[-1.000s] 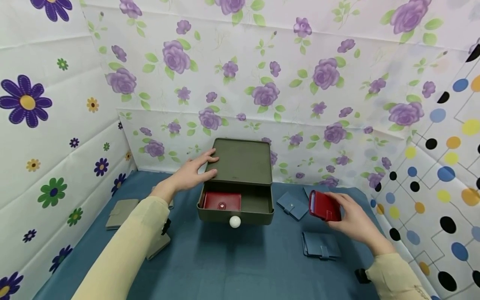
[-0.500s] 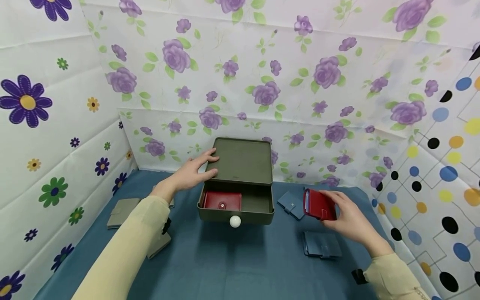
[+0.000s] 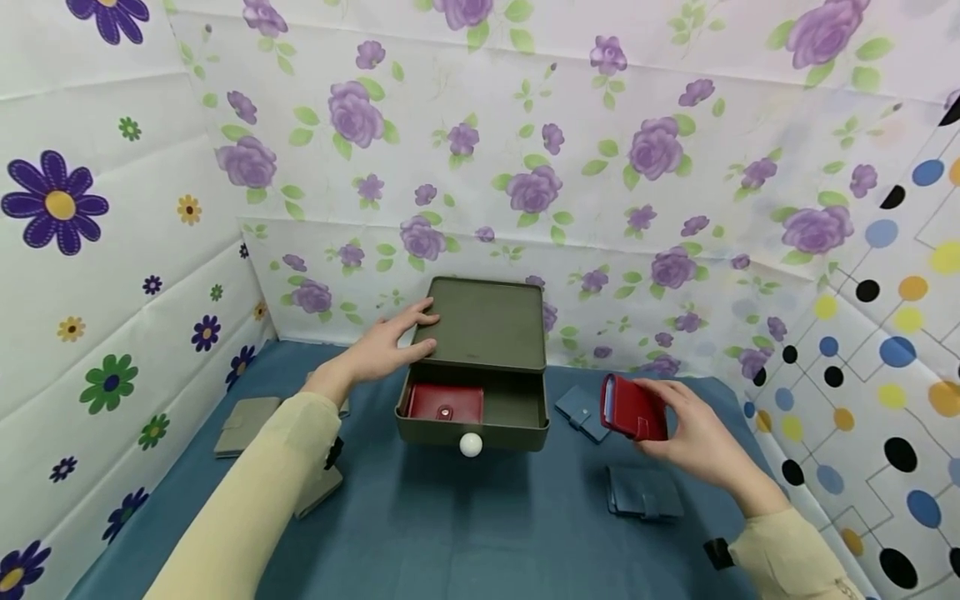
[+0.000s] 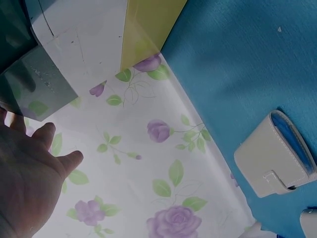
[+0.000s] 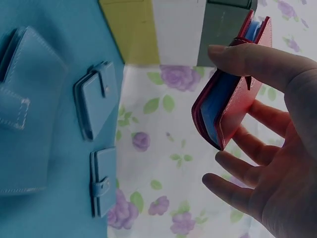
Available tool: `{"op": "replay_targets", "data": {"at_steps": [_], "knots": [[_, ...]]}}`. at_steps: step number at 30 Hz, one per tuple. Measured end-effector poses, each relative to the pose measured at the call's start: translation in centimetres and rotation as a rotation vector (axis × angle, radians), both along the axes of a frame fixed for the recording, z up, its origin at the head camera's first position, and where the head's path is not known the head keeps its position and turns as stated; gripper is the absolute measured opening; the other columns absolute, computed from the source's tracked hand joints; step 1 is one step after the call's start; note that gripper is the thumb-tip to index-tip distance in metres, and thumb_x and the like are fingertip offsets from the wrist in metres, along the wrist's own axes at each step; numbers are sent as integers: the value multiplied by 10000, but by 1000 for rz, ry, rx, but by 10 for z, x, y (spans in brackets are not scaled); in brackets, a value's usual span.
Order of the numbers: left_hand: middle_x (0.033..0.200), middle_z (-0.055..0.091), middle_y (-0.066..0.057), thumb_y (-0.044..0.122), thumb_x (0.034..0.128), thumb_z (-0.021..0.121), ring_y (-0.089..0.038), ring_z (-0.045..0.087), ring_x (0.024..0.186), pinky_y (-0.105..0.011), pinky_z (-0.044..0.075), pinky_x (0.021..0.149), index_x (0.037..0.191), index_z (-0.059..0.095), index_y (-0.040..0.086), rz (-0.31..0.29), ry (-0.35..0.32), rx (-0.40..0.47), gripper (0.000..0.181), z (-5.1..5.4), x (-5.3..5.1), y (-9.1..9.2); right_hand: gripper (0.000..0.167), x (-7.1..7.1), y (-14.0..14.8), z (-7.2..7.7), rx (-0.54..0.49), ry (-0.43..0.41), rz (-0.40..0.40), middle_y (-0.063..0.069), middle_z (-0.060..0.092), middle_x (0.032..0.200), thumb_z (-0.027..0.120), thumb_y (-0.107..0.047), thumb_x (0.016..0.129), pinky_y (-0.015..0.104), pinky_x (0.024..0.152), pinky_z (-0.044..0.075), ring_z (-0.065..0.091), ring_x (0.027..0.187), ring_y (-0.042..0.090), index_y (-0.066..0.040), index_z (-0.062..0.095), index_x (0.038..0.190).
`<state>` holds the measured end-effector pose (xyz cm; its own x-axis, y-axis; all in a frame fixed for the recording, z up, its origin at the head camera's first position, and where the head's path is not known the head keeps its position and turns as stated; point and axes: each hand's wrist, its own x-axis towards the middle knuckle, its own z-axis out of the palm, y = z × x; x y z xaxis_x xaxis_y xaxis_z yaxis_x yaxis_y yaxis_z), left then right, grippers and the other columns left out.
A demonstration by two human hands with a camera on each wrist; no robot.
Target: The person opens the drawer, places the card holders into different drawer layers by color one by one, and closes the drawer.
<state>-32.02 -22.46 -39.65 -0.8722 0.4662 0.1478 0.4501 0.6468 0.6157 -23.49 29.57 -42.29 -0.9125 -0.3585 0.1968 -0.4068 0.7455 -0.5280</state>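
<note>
Above blue cloth (image 3: pixel 480 533), right hand (image 3: pixel 697 435) pinching stitched red wallet (image 3: pixel 636 410); left hand (image 3: pixel 375 348) spread on smooth, flat-topped box (image 3: pixel 487 323).

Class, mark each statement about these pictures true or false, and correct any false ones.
1. The right hand holds a red wallet. True.
2. The left hand is reaching into the drawer. False: its fingers touch the top of the green box.
3. A second red wallet lies inside the drawer. True.
4. The drawer's knob is black. False: it is white.
5. Every wallet in view is red. False: a blue wallet, for one, lies on the blue cloth.
6. The drawer is pulled open. True.
</note>
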Motion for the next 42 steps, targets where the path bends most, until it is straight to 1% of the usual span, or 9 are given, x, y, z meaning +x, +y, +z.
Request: {"op": "replay_targets", "data": {"at_steps": [4,9,16,20,24,29,33,36,42], "knots": [[1794,108,72,498,1111,563,-319,170,1632,-712,-40,1243,1659,431,196,1,-10,2,639,2,2,1,871,2,-7,5,-9,11,21,134,533,1469,961,-212,832,522,825,631,581,1200,360,-154,511,1575],[1796,96,72,509,1116,546,-299,159,1636,-712,-40,1243,1658,432,197,-1,-10,2,635,3,2,3,866,5,-17,11,-18,19,37,106,548,1438,969,-227,824,474,812,634,584,1169,315,-149,521,1562],[1799,90,43,476,1121,555,-305,136,1640,-714,-47,1240,1658,430,179,1,-21,-4,626,2,3,0,875,10,-30,18,-21,20,58,80,565,1409,963,-259,830,389,794,617,595,1135,272,-162,513,1574],[1801,87,29,461,1122,561,-321,145,1637,-730,-45,1232,1651,439,179,-2,-15,4,612,2,2,-1,896,12,-36,24,-28,23,57,68,570,1422,968,-271,825,405,799,619,601,1129,261,-194,504,1588],[1800,92,36,479,1119,557,-311,151,1637,-727,-43,1234,1651,442,189,-4,-13,2,616,3,2,1,883,15,-41,30,-24,30,55,96,571,1438,972,-303,820,431,797,630,607,1140,287,-173,522,1569],[1800,97,28,471,1120,560,-309,147,1638,-723,-42,1236,1655,439,182,-2,-16,-1,620,4,3,2,852,17,-53,40,-15,46,59,89,584,1440,974,-362,811,436,807,632,603,1166,290,-157,564,1529],[1800,100,15,457,1121,565,-313,147,1637,-730,-41,1233,1653,441,172,-4,-12,-1,616,4,3,2,861,16,-65,48,-27,53,88,80,593,1443,981,-371,800,447,827,628,599,1182,280,-175,571,1532],[1800,103,16,466,1120,563,-313,145,1638,-727,-41,1234,1653,441,174,-3,-12,-1,620,4,3,2,877,16,-76,53,-41,49,111,62,598,1442,985,-372,793,431,834,624,602,1178,259,-203,565,1544],[1799,106,27,479,1116,564,-320,149,1636,-726,-37,1236,1650,449,179,-1,-11,1,624,4,2,3,882,14,-98,60,-71,34,152,32,602,1447,982,-368,796,406,834,626,607,1181,241,-223,559,1556]]}}
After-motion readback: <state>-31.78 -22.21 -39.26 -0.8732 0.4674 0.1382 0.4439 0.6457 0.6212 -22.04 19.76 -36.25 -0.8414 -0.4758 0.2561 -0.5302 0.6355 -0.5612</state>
